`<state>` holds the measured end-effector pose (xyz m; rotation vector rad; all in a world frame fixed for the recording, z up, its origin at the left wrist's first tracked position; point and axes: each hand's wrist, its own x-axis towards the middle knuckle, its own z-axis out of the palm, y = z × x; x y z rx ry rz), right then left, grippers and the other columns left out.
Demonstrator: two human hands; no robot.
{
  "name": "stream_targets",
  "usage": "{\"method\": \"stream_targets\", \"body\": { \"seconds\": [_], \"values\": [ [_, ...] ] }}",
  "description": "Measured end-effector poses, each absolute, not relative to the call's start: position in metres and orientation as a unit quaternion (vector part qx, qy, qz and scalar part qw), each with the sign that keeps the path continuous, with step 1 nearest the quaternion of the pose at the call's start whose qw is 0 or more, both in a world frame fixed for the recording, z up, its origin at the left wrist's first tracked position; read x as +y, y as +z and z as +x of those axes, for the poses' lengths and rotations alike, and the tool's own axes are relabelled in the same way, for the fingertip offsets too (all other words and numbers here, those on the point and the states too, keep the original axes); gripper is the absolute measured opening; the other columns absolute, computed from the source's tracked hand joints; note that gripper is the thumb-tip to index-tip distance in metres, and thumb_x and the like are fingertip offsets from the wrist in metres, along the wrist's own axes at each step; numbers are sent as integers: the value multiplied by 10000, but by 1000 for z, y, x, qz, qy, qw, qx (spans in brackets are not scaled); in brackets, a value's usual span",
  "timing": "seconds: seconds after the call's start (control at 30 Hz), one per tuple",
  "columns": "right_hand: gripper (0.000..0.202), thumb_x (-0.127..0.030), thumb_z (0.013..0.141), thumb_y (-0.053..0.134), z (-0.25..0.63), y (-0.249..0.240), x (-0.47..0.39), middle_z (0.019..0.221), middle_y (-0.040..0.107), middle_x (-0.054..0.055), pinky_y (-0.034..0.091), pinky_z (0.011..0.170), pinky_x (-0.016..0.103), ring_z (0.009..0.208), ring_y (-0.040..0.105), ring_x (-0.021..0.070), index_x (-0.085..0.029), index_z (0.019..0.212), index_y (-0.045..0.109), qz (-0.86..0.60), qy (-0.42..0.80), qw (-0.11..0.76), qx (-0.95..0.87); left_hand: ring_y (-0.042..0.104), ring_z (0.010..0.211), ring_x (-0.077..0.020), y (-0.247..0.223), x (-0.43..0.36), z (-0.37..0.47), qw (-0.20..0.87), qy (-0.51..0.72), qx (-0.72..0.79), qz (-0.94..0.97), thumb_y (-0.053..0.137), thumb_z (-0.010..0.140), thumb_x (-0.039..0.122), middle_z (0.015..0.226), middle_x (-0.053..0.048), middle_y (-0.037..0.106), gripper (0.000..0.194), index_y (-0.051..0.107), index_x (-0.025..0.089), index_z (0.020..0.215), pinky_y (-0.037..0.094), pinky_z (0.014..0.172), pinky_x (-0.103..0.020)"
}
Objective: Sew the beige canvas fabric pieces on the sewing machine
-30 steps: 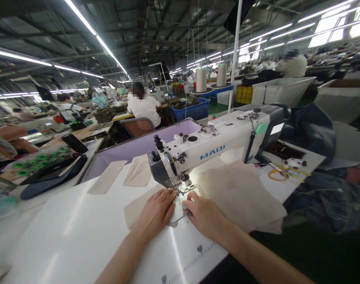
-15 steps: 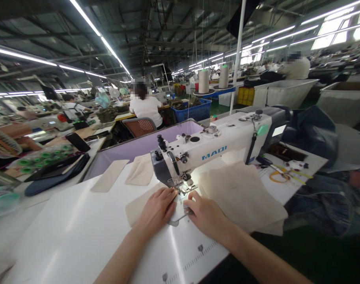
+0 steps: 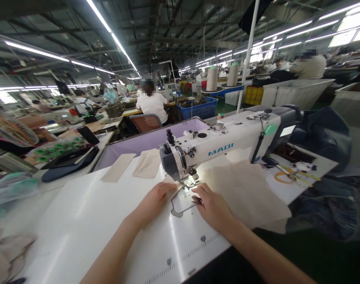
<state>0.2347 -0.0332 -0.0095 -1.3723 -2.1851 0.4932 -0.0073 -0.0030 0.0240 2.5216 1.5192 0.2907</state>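
A white sewing machine (image 3: pixel 227 138) stands on the white table, its lamp lighting the needle plate (image 3: pixel 184 200). Just left of the presser foot (image 3: pixel 189 184), my left hand (image 3: pixel 156 199) has its fingers together on a small beige fabric piece (image 3: pixel 169 179), mostly hidden behind the hand. My right hand (image 3: pixel 212 205) is curled beside the plate, its fingertips close to the foot. Tucked in its palm is a small dark metal tool, apparently thread snips (image 3: pixel 197 200). Larger beige fabric (image 3: pixel 245 189) lies under the machine arm, right of this hand.
Two beige pieces (image 3: pixel 119 167) lie at the table's back left, before a lilac-lined bin (image 3: pixel 123 148). Scissors with orange handles (image 3: pixel 286 175) rest at the right. Crumpled fabric (image 3: pixel 11 252) sits at the lower left. A person in white (image 3: pixel 152 106) sits ahead.
The beige piece that stuck out left of my left hand is now mostly behind it, near the foot. My right hand has drawn slightly away from my left, uncovering more plate. The view has shifted.
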Motion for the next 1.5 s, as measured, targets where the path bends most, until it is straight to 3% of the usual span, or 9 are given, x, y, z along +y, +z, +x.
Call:
{"method": "stream_targets", "body": {
  "seconds": [0.13,0.33,0.53,0.8,1.17,1.27,1.33,1.4,1.5],
  "values": [
    [249,-134,935,522,241,-11,-34,1124,705,71,523,857,321,974,681,209,-206,1128,661,-515,241,313,-760,701,1014,-253,32,-24,-8,21,-56,644,763,360,1011,195,1130,-125,692,315,665,187,1092,562,856,-378],
    [270,-278,963,569,244,-3,-37,1055,757,49,514,855,316,940,697,201,-230,1200,688,-531,353,293,-712,747,835,-299,27,-63,1,8,-112,745,658,277,1035,227,924,-148,703,300,565,141,1033,555,663,-368],
    [453,-370,894,672,241,3,-43,904,733,35,477,765,291,806,667,187,-195,1310,632,-528,402,239,-709,761,871,-325,30,-72,11,15,-138,781,609,261,1044,245,908,-158,738,303,544,138,1054,570,695,-394],
    [676,-225,826,713,244,2,-46,878,707,17,436,712,261,775,645,175,-200,1462,486,-495,422,200,-733,767,842,-331,31,-70,13,15,-136,784,606,275,1028,214,855,-167,744,297,558,127,1057,572,687,-398],
    [753,-280,880,653,240,13,-54,1035,744,81,467,790,337,937,693,263,-230,1559,332,-512,352,134,-772,762,872,-327,38,-70,17,11,-144,788,599,297,1045,299,876,-170,744,338,570,100,1071,563,696,-373],
    [579,-263,897,641,241,12,-58,1182,698,100,477,810,332,960,687,252,-204,1449,476,-511,283,141,-799,757,843,-331,43,-69,19,11,-157,785,599,298,1045,292,874,-169,732,359,596,92,1057,564,682,-391],
    [273,-237,939,599,244,7,-62,1231,662,89,480,801,307,950,678,221,-191,1205,638,-477,240,142,-833,745,835,-332,41,-70,23,-5,-144,767,625,323,1030,246,927,-170,725,328,616,104,1066,564,655,-404],
    [151,-197,978,539,247,0,-64,1194,671,69,480,795,286,938,669,198,-186,1020,683,-425,212,137,-870,722,921,-320,33,-74,31,-32,-86,697,711,382,992,167,1062,-160,716,290,624,149,1151,572,679,-405],
    [190,-159,989,503,252,-9,-65,1114,706,51,478,835,275,968,661,199,-193,1027,686,-392,199,150,-885,606,1216,-283,12,-77,45,-49,50,471,880,468,959,99,1337,-110,647,416,573,239,1336,533,950,-427]
  ]
}}
